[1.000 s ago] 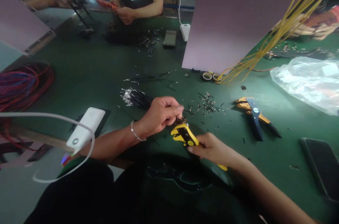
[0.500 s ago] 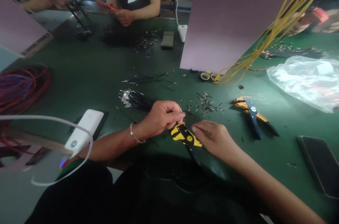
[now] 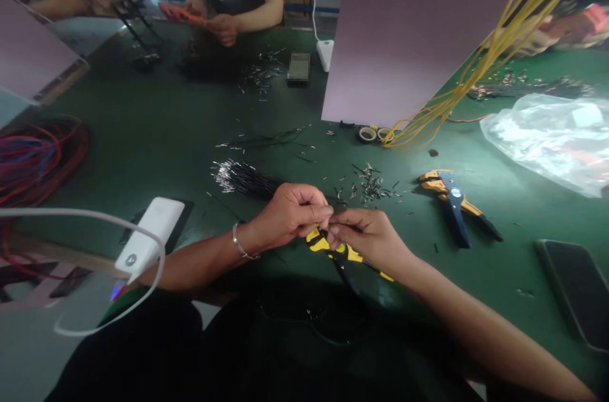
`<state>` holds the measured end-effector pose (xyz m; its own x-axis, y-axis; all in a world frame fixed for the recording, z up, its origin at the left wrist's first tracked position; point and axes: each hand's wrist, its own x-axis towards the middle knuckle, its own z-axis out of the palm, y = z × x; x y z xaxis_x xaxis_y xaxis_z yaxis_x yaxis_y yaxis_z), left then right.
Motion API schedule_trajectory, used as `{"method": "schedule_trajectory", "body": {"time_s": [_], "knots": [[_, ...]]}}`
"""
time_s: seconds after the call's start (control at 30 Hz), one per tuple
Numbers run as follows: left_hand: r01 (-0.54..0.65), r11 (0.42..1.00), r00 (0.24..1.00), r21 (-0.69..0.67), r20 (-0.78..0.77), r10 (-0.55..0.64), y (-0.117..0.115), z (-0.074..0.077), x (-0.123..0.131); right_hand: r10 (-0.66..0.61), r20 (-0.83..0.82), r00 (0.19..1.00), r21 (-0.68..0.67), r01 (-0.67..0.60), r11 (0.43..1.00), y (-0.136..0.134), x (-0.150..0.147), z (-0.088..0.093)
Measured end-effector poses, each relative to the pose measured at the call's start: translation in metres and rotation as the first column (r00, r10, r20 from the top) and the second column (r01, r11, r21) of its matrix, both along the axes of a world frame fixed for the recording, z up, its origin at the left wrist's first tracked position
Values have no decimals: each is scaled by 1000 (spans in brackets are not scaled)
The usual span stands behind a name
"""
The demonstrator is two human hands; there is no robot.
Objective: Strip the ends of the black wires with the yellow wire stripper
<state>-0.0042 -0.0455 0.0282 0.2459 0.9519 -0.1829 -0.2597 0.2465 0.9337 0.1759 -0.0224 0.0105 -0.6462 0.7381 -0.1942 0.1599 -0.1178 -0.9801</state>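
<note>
Head view — left hand [image 3: 285, 215] pinched shut at the yellow wire stripper [image 3: 328, 246], right hand [image 3: 366, 238] gripping it.

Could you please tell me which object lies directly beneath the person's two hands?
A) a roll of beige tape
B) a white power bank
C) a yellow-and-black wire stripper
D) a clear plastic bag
C: the yellow-and-black wire stripper shows right under the bangled left hand and the right hand, its jaws end by their fingers.
</note>
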Motion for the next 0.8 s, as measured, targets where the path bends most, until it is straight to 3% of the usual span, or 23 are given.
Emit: {"method": "schedule_trajectory", "body": {"time_s": [0.17, 0.4, 0.8], "knots": [[28, 995, 999, -96, 46, -24, 1, 3, 1, 23, -47, 999, -56, -26, 998, -3, 4, -2], [12, 992, 1000, -125, 30, -8, 0, 0, 1, 97, -39, 994, -64, -100, 993, -4, 9, 0], [53, 989, 998, -140, 35, -49, 2, -1, 2, 68, -121, 990, -218, -93, 971, -7, 9, -12]]}}
